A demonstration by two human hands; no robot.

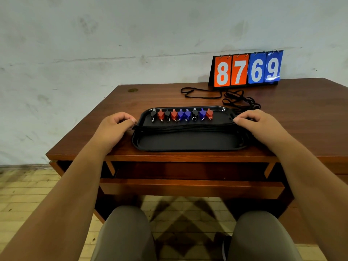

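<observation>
Cord bundle (186,127), black, is stretched straight across the middle of the tray (188,148), running from its left rim to its right rim. It lies low, on or just above the tray floor; which one cannot be told.

Head view, the only one:
- Left hand (114,127) is at the tray's left rim, fingers curled in. Thumb and forefinger pinch the frayed end of the cord bundle.
- Right hand (258,123) is at the tray's right rim, fingers curled the same way, thumb tip on the other end. It looks like a pinch, though the contact is partly hidden.
- Whistles (180,114): nine in one row along the far side of the tray, in black, red and blue, rings pointing toward the bundle. None appears joined to a cord.
- Loose cords (239,100) lie tangled on the desk (301,110) behind the tray's far right corner.
- Scoreboard (246,69) stands further behind the tray, by the wall, reading 8769.

Progress, as judged:
- The whistles are already sorted into their row.
- One batch of cord is gathered, pulled straight and about to be set down in the tray.
- Left to do: let go of this batch, then deal with the heap behind the tray.
- Roughly midway.
</observation>
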